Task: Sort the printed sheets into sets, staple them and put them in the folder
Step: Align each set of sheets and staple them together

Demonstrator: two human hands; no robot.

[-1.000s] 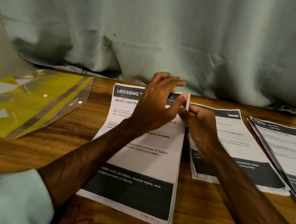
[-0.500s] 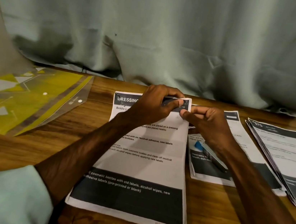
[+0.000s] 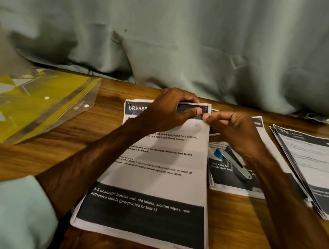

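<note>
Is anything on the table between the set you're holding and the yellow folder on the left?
Nothing visible. Only bare table lies between the set and the folder. The left hand and right hand pinch its top edge; the stapler lies on the other side, on the next stack.
</note>
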